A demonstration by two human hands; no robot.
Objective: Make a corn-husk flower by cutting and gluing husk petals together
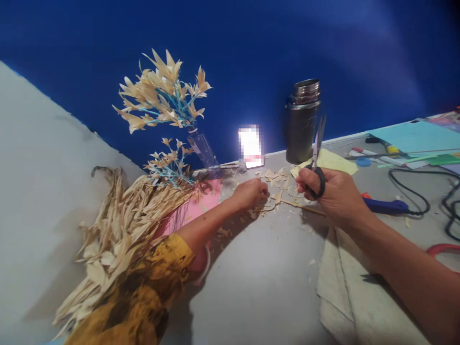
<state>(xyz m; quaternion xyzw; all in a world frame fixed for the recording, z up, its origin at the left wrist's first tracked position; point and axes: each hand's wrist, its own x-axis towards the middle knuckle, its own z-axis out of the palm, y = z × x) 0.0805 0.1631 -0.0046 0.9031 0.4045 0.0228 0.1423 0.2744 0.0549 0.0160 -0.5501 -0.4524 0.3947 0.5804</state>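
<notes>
My right hand (334, 194) grips a pair of scissors (316, 143) by its dark handles, with the blades pointing up. Curled low over the table, my left hand (251, 193) has its fingers closed; what they hold, if anything, is hidden. Pale dried husk scraps (278, 176) lie around its fingertips. A thin stick (300, 206) rests on the table between both hands. To the left stands a clear bottle (203, 148) holding husk flowers (163, 96) on blue stems. A smaller bunch of such flowers (170, 165) sits below it.
A heap of dried husks (132, 215) lies left, beside pink paper (210, 194). A lit screen (250, 146) and a dark open flask (304, 122) stand by the blue wall. A blue corded tool (386, 205), a cloth (359, 292), markers and coloured paper (406, 136) are right.
</notes>
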